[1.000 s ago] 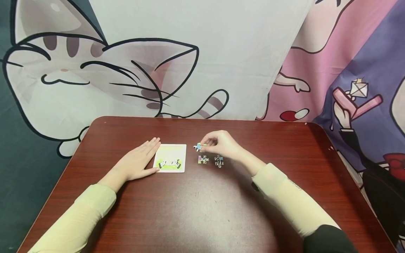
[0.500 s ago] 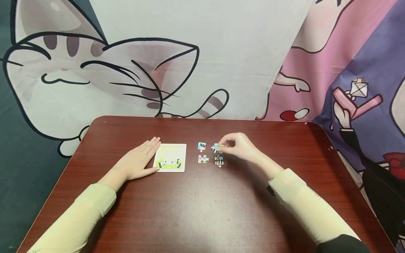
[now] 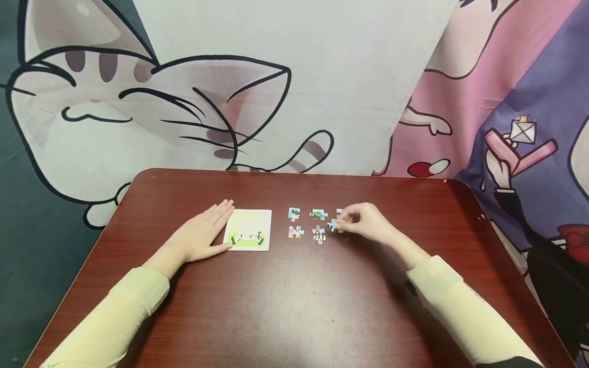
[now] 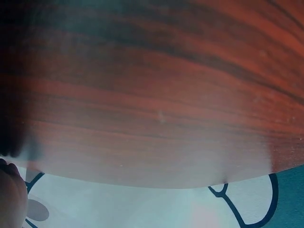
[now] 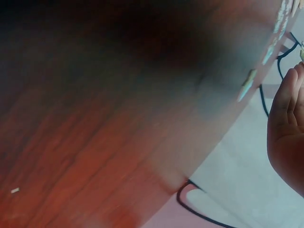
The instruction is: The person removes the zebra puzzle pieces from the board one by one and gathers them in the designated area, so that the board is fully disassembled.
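Note:
A small white-bordered puzzle board (image 3: pixel 248 224) with a yellow-green picture lies flat on the table. My left hand (image 3: pixel 202 234) rests on its left edge, fingers straight, thumb at its lower corner. To the right of the board, jigsaw pieces lie in two rows: a blue piece (image 3: pixel 294 211) and a blue-green piece (image 3: pixel 318 214) behind, a pink-and-white piece (image 3: pixel 296 232) and a dark-and-blue piece (image 3: pixel 319 234) in front. My right hand (image 3: pixel 368 222) pinches a blue jigsaw piece (image 3: pixel 333 225) between thumb and fingers. Behind it, another jigsaw piece (image 3: pixel 339 210) is partly hidden by the fingers.
The brown wooden table (image 3: pixel 294 306) reaches back to a wall hung with a cartoon cat cloth (image 3: pixel 184 112). A dark-clothed person's part (image 3: pixel 552 291) shows at the right edge. The left wrist view holds mostly tabletop (image 4: pixel 156 104).
My right hand has moved right. Blue pieces now lie in the back row where it passed, and it holds a piece at the row's right end. My left hand has not moved.

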### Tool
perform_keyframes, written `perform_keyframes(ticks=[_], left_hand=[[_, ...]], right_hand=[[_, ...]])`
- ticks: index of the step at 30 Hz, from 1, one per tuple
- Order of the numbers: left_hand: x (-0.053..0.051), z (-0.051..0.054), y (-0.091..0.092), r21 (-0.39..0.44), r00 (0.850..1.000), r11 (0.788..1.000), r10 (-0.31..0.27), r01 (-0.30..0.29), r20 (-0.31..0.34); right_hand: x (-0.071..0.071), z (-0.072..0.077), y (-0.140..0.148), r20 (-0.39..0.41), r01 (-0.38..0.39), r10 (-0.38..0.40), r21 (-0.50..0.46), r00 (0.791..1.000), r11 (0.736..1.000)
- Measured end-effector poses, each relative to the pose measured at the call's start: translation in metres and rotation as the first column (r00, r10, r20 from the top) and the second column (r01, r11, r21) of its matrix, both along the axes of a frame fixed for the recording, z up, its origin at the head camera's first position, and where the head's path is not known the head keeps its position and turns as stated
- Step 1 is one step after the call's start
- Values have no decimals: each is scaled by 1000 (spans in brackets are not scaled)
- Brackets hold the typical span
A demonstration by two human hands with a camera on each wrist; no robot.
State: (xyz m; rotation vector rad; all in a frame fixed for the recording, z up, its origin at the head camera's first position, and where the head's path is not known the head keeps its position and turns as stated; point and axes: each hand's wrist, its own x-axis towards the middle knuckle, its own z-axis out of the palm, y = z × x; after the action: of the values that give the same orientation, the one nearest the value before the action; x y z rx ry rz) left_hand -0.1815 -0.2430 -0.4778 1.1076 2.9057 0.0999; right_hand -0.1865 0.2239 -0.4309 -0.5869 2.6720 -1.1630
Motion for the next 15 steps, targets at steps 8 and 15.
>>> perform_keyframes(ticks=[8,15], left_hand=[[0,0,0,5,1000,1000,0,0,0],[0,-1,0,6,1000,1000,-5,5,-5]], right_hand=[[4,-8,13,38,-11,8,66,999,998],[6,-15,20,61,-10,6,72,998,997]])
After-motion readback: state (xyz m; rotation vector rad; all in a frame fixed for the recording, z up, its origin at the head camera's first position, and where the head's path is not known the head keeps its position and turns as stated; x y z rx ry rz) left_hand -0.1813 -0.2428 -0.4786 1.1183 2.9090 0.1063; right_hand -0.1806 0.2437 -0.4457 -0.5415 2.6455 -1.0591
